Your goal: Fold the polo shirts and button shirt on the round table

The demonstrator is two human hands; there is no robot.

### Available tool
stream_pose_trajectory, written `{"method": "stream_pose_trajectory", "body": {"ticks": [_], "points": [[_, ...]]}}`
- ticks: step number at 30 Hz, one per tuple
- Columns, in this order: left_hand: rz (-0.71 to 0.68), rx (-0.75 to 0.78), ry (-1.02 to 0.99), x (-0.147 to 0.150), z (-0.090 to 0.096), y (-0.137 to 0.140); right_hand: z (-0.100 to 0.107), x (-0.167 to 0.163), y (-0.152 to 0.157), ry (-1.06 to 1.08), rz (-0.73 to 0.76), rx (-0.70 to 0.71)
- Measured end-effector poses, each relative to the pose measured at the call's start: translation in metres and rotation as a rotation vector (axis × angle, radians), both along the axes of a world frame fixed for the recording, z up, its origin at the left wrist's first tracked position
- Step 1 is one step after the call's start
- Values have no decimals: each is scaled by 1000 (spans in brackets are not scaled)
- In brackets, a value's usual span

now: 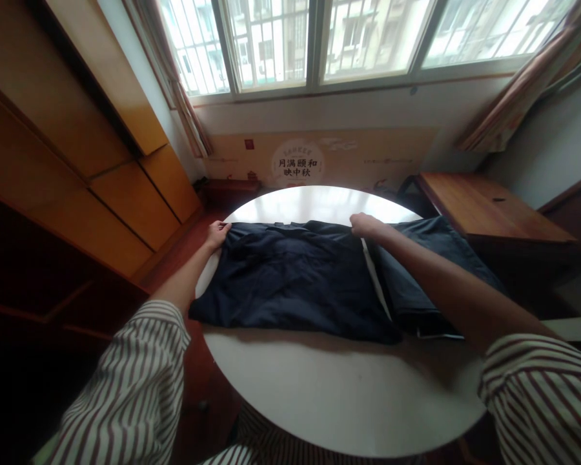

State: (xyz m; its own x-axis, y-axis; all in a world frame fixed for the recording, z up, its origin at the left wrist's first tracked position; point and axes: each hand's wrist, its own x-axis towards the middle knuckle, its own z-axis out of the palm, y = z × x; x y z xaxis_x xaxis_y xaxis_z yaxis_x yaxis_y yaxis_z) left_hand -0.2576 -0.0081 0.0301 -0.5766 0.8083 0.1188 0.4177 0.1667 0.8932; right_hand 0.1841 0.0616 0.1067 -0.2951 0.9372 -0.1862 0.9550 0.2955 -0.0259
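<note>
A dark navy garment (295, 278) lies spread across a round white table (348, 394), its far edge straight and its near edge wider. Its exact kind is hard to tell; a small raised band shows midway along the far edge. My left hand (217, 234) grips the far left corner between thumb and fingers. At the far right corner, my right hand (366, 226) is closed on the same garment, with the fingertips partly hidden. Beneath my right forearm, a folded dark blue-grey cloth item (416, 281) rests on the table's right side.
A wooden desk (503, 206) stands beyond the table to the right. Wooden cabinets (121, 200) line the left side. Behind the table are a printed banner (368, 152) on the wall and barred windows with curtains (523, 97).
</note>
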Motion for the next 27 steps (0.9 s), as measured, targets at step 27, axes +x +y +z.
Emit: {"method": "stream_pose_trajectory", "body": {"ticks": [27], "points": [[-723, -46, 770, 121, 4, -27, -68, -114, -187, 337, 848, -41]]}}
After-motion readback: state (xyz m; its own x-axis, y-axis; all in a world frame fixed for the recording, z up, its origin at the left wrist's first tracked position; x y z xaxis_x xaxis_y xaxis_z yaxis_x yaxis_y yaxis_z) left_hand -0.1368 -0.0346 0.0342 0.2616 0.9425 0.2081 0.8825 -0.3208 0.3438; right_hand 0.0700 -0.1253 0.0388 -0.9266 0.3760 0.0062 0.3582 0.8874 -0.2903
